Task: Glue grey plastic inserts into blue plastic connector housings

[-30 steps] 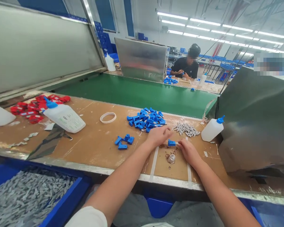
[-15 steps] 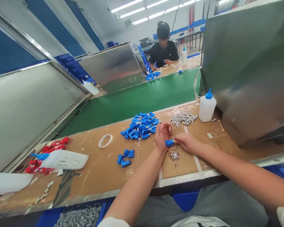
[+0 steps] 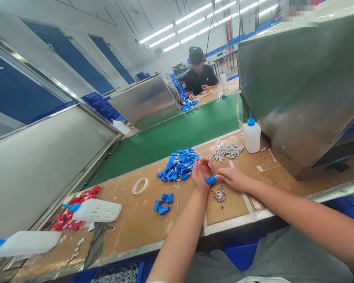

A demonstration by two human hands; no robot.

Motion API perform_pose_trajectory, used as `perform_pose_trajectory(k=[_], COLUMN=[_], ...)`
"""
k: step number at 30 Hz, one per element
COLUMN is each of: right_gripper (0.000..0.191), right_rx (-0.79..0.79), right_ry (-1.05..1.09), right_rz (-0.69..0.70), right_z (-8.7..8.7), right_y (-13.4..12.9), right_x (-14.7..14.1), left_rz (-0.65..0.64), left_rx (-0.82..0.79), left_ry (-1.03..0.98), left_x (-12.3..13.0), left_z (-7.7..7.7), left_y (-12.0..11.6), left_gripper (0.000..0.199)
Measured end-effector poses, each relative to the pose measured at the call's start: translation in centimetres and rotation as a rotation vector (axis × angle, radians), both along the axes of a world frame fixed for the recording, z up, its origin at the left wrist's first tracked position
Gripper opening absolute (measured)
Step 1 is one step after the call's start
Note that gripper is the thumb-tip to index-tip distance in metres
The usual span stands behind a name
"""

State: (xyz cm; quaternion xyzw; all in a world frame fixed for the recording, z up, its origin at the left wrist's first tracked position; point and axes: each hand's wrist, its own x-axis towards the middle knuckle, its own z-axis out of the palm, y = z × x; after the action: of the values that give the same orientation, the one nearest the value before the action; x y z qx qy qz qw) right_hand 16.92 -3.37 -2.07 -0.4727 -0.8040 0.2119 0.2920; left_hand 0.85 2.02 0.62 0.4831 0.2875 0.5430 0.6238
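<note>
Pinching a small blue plastic part (image 3: 210,180) between both hands, we hold it just above the brown board worktop (image 3: 129,220): our left hand (image 3: 201,173) curls its fingers (image 3: 208,163) in over the part's left end, while our right hand (image 3: 232,179) meets it from the other side, fingertips pressed together on its right end. The part is blocky and matte, hard-edged like a moulded housing, and it sits in the narrow gap where the two sets of fingertips come together. Just below it on the board rests a small round shiny metal piece (image 3: 220,196), apart from both hands. Beyond our left hand lies a loose heap of the same blue parts (image 3: 178,164), and three more blue pieces (image 3: 163,202) lie near our left forearm. A scatter of small grey pins (image 3: 226,150) sits just beside a white squeeze bottle (image 3: 251,135) with a blue cap, standing upright. A thin white ring (image 3: 139,185) lies flat further left. Behind the worktop runs a smooth green conveyor belt (image 3: 177,133), and across it another person (image 3: 200,76) sits at work.
</note>
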Motion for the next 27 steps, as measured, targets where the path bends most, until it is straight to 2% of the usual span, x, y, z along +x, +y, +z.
perform_pose_trajectory(k=[7, 12, 14, 17, 19, 21, 23, 24, 25, 27], right_gripper=[0.027, 0.03, 0.03, 0.032, 0.035, 0.038, 0.04, 0.041, 0.04, 0.031], right_rx=[-0.037, -0.067, -0.067, -0.058, -0.041, -0.018, 0.004, 0.02, 0.045, 0.115], right_ry=[-0.078, -0.067, -0.087, -0.08, -0.028, 0.02, 0.017, -0.014, -0.077, -0.259], right_rz=[0.048, 0.05, 0.051, 0.05, -0.016, -0.093, -0.102, -0.093, -0.087, -0.09], right_z=[-0.7, -1.1, -1.0, -0.5, 0.1, 0.9, 1.9, 2.4, 2.8, 3.3], right_y=[0.4, 0.9, 0.8, 0.8, 1.2, 2.1, 3.4, 4.2, 5.1, 6.7], right_x=[-0.1, 0.1, 0.1, 0.1, 0.1, 0.1, 0.0, 0.0, -0.1, -0.3], left_rz=[-0.042, 0.006, 0.069, 0.256, 0.283, 0.151, 0.01, -0.003, 0.04, 0.235], left_rx=[-0.126, -0.142, -0.13, -0.107, -0.052, 0.081, 0.239, 0.301, 0.345, 0.379], left_ry=[-0.208, -0.221, -0.201, -0.109, 0.085, 0.411, 0.746, 0.865, 0.968, 1.191], left_x=[-0.1, 0.4, 0.5, -0.3, -1.6, -3.5, -5.8, -7.0, -8.1, -10.3], left_z=[-0.8, -1.3, -1.3, -0.9, -0.4, 0.3, 1.3, 2.0, 2.7, 4.3], left_y=[0.2, 0.5, 0.6, 0.6, 0.5, 0.3, 0.3, 0.6, 1.0, 2.3], left_gripper=[0.039, 0.036, 0.037, 0.044, 0.047, 0.043, 0.04, 0.039, 0.038, 0.034])
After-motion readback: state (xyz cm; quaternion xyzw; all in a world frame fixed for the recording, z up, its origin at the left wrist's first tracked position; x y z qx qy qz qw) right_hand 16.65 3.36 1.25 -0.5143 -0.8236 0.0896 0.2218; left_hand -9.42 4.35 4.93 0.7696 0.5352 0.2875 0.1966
